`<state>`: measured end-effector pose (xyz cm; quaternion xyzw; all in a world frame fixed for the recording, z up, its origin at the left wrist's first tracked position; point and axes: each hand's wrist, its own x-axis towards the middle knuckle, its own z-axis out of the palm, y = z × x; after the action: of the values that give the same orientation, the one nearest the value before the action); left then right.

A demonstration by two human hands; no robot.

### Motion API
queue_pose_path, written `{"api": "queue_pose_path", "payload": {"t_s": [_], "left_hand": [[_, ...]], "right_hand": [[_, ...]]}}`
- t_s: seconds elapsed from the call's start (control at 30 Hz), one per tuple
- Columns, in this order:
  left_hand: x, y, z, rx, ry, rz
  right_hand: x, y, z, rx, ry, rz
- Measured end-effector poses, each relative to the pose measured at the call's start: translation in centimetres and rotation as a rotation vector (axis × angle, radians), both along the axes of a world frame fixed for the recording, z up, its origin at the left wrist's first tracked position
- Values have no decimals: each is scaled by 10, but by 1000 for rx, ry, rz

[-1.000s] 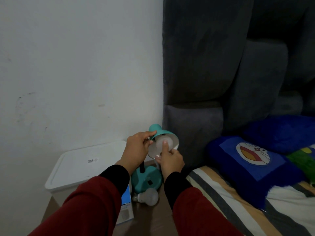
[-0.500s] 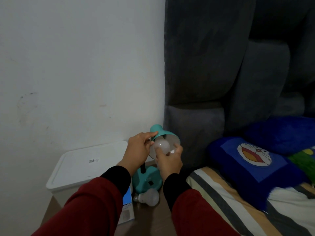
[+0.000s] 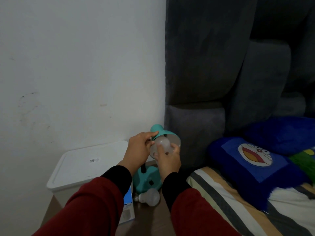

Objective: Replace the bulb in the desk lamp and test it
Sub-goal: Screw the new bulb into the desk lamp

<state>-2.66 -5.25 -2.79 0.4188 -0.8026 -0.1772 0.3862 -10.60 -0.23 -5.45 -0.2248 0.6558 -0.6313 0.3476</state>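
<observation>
Item, bed (image 3: pixel 238 198): striped sheet, blue cartoon pillow (image 3: pixel 252 160), cut off at the right edge. Item, white storage box (image 3: pixel 81 166), beside the table (image 3: pixel 150 217). Item, teal desk lamp (image 3: pixel 148 179): I see my left hand (image 3: pixel 138 149) in a pinching grip on the shade's neck, shade tilted toward me. Item, bulb (image 3: pixel 162 143): sits in the shade's mouth, my right hand (image 3: pixel 167 160) cupping it from below, fingertips grasping the globe; its base hidden. Item, spare bulb (image 3: pixel 150 196): lies on the table against the lamp base.
</observation>
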Motion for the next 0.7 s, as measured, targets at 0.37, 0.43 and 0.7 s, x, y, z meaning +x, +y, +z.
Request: {"api": "queue_pose_path", "payload": {"t_s": [0.37,0.43,0.7], "left_hand": [[2,-1,0,-17,23,-14],[2,0,0,-28,19,-17],[3,-2,-1,-36,15,-5]], "right_hand": [[-3,-2,0,27,-18,-41],[0,-1,1,33,-17,-43],[8,-4,3,30,-82,-47]]}}
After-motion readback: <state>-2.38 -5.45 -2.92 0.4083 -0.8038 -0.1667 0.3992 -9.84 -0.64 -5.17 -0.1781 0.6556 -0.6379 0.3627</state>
